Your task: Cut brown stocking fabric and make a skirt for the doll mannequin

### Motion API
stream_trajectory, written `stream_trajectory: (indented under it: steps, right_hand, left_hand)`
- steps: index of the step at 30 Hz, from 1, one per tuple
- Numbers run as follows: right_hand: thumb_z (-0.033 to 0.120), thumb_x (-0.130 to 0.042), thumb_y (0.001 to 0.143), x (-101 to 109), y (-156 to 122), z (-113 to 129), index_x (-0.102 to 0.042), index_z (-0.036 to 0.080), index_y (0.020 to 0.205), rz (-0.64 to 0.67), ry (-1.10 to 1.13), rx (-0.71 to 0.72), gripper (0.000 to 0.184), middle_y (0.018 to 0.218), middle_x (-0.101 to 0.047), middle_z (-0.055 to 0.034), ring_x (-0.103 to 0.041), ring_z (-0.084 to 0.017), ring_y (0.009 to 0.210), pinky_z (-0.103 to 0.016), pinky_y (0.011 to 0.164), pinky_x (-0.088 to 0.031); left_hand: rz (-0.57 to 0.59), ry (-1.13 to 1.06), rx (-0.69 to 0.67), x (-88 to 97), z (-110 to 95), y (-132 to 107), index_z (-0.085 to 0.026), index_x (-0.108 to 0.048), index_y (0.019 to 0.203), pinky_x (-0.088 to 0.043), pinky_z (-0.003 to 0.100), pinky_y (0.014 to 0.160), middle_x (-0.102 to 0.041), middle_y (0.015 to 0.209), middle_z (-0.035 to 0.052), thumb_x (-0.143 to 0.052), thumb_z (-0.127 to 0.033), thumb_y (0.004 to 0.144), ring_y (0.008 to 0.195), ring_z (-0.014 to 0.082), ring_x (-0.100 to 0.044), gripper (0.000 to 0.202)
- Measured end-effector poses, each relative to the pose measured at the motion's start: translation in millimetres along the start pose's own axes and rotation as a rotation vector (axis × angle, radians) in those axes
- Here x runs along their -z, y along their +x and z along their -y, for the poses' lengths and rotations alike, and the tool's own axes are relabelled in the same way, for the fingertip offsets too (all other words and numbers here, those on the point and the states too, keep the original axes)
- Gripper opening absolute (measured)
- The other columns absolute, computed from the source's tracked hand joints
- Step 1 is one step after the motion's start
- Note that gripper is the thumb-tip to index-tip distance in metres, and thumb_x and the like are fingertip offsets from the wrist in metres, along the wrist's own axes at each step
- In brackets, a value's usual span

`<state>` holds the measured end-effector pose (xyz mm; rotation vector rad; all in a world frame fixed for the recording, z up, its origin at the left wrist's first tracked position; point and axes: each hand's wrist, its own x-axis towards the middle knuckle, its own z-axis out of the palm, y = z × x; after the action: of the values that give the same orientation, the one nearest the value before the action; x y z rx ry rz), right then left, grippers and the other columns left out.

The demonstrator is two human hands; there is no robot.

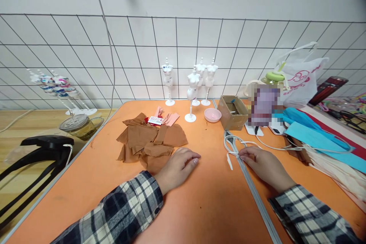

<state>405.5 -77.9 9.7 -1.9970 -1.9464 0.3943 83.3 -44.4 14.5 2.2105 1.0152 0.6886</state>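
Observation:
My left hand (178,167) rests on the orange tabletop, its fingers loosely stretched and holding nothing. Under and beside its wrist lies a crumpled heap of brown fabric pieces (143,139). A white label card (156,120) and pink fabric strips (170,119) lie at the heap's far edge. Over on the right, my right hand (264,166) pinches a white charging cable (228,145) between thumb and fingers. That cable is looped into a small coil, with one plug end (230,162) pointing toward me. The fingers sit just right of the grey table seam.
Several small white mannequins (193,87) stand at the back, near a pink bowl (212,115) and a cardboard box (233,113). Rightward are a blurred purple screen (264,105), blue fabric (326,145) and a plastic bag (303,84). A glass jar (78,126) stands left.

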Motion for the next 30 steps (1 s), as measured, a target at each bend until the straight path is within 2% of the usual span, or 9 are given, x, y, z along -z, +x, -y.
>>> stream_trajectory:
  steps: [4, 11, 15, 19, 22, 25, 27, 28, 30]
  right_hand:
    - [0.039, -0.05, 0.085, -1.9, -1.7, 0.2, -0.064, 0.031, 0.108, -0.01, -0.023, -0.038, 0.028, 0.092, -0.07, 0.0007, -0.065, -0.021, 0.082, -0.03, 0.065, -0.046]
    - [0.044, -0.044, 0.09, -0.6, -0.1, -5.7, -0.064, 0.034, 0.119, 0.018, 0.01, -0.051, 0.037, 0.102, -0.072, 0.0004, -0.066, -0.023, 0.093, -0.033, 0.075, -0.049]
    - [0.042, -0.04, 0.091, 2.5, 0.3, -10.3, -0.066, 0.033, 0.113, 0.009, -0.005, -0.074, 0.035, 0.1, -0.071, -0.0001, -0.066, -0.021, 0.09, -0.031, 0.072, -0.048]
    - [0.04, -0.046, 0.088, 2.4, 2.2, -12.7, -0.068, 0.03, 0.102, 0.009, -0.128, 0.011, 0.028, 0.098, -0.069, -0.0014, -0.065, -0.021, 0.082, -0.029, 0.062, -0.043]
    - [0.039, -0.044, 0.089, 0.4, 5.9, -15.3, -0.066, 0.028, 0.099, -0.03, -0.184, 0.003, 0.027, 0.098, -0.068, -0.0021, -0.064, -0.021, 0.084, -0.029, 0.062, -0.042]
    - [0.035, -0.044, 0.088, 2.6, 6.8, -15.6, -0.059, 0.027, 0.12, -0.102, -0.186, -0.029, 0.036, 0.103, -0.067, -0.0039, -0.064, -0.022, 0.087, -0.029, 0.063, -0.043]
    - [0.032, -0.045, 0.088, 7.4, 3.1, -9.2, -0.051, 0.026, 0.131, -0.167, -0.166, -0.041, 0.044, 0.105, -0.066, -0.0044, -0.064, -0.021, 0.086, -0.029, 0.063, -0.043]
    - [0.031, -0.045, 0.087, 10.0, 0.0, -2.8, -0.049, 0.025, 0.132, -0.206, -0.154, -0.033, 0.045, 0.105, -0.066, -0.0043, -0.064, -0.021, 0.086, -0.029, 0.063, -0.044]
    - [0.03, -0.045, 0.088, 13.1, -7.8, 16.7, -0.05, 0.025, 0.13, -0.272, -0.118, 0.031, 0.043, 0.106, -0.066, -0.0045, -0.064, -0.02, 0.086, -0.03, 0.065, -0.045]
  left_hand:
    - [0.001, 0.001, -0.004, 0.8, -1.0, 0.1, -0.024, -0.068, 0.108, -0.045, 0.035, 0.091, -0.07, 0.103, 0.0061, -0.046, -0.036, 0.096, 0.099, 0.0201, -0.061, 0.028]
    - [-0.005, -0.004, -0.003, 0.2, -0.7, -0.1, -0.024, -0.068, 0.108, -0.045, 0.034, 0.091, -0.07, 0.102, 0.0055, -0.046, -0.036, 0.096, 0.099, 0.0196, -0.061, 0.028]
    - [-0.002, -0.007, -0.003, 0.2, 0.8, 0.0, -0.025, -0.068, 0.108, -0.044, 0.034, 0.092, -0.069, 0.102, 0.0052, -0.047, -0.035, 0.096, 0.099, 0.0194, -0.06, 0.027]
    - [0.006, 0.015, -0.015, -0.3, 0.2, -0.6, -0.024, -0.067, 0.109, -0.044, 0.035, 0.092, -0.069, 0.103, 0.0055, -0.045, -0.034, 0.097, 0.099, 0.0193, -0.059, 0.027]
    - [0.016, 0.087, -0.061, 1.5, -5.0, -1.5, -0.023, -0.065, 0.111, -0.043, 0.035, 0.092, -0.067, 0.104, 0.0064, -0.044, -0.033, 0.098, 0.1, 0.0194, -0.058, 0.027]
    - [0.062, 0.244, -0.179, 13.1, -9.0, -3.0, -0.023, -0.065, 0.111, -0.044, 0.036, 0.089, -0.067, 0.103, 0.0074, -0.043, -0.031, 0.097, 0.098, 0.0208, -0.058, 0.027]
    - [0.088, 0.4, -0.282, 29.4, -6.1, -5.4, -0.022, -0.066, 0.109, -0.044, 0.037, 0.085, -0.068, 0.098, 0.0077, -0.043, -0.03, 0.097, 0.094, 0.0221, -0.058, 0.027]
    - [0.078, 0.489, -0.323, 39.8, -2.6, -7.3, -0.022, -0.067, 0.107, -0.043, 0.038, 0.082, -0.068, 0.095, 0.0079, -0.043, -0.029, 0.096, 0.091, 0.0228, -0.058, 0.027]
    - [-0.038, 0.648, -0.3, 62.6, 7.5, -12.8, -0.021, -0.068, 0.105, -0.043, 0.039, 0.077, -0.069, 0.09, 0.0084, -0.045, -0.03, 0.095, 0.086, 0.0241, -0.058, 0.027]
